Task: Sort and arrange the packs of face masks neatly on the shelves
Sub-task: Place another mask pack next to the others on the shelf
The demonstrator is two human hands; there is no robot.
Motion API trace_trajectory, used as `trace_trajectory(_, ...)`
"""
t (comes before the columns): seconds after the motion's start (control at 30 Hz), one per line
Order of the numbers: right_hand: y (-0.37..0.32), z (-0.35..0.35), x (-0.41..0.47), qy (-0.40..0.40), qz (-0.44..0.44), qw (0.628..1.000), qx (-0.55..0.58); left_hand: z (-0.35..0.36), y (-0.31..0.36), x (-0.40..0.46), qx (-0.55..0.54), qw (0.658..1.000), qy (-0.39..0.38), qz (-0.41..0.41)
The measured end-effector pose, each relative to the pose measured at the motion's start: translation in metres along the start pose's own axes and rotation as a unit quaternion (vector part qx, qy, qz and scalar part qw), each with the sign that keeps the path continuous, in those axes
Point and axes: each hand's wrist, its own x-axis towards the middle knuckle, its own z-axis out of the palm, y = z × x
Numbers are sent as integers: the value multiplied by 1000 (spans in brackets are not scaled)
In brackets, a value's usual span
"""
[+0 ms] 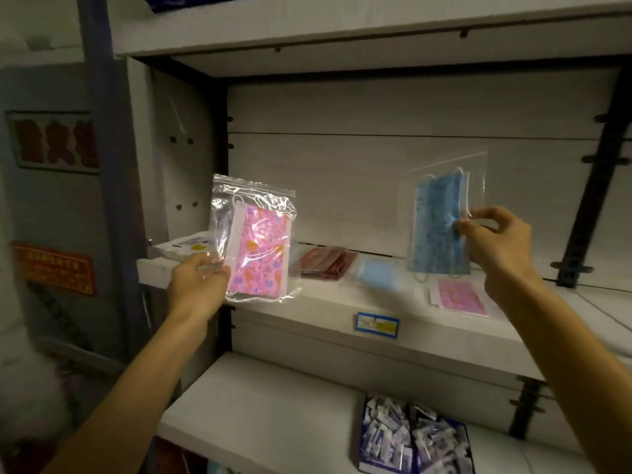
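A pink floral mask pack is pinched upright by left hand fingers, a blue mask pack by right hand fingers, above the shelf. Dark red pack, light blue pack, pink pack lie there; possibly sachets are held in a box below.

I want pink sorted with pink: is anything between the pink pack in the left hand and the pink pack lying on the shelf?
Yes: the dark red pack and light blue pack lie between pink floral pack and flat pink pack.
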Motion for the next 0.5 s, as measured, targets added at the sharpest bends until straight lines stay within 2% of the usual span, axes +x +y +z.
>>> trace_trajectory(0.3, -7, -56, 11, 93, -3, 994, -48, 90, 16, -9, -42, 988, -151, 9)
trace_trajectory(0.5, 1, -100, 12, 94, 40, 994, -46, 161, 32, -44, -63, 966, -249, -13)
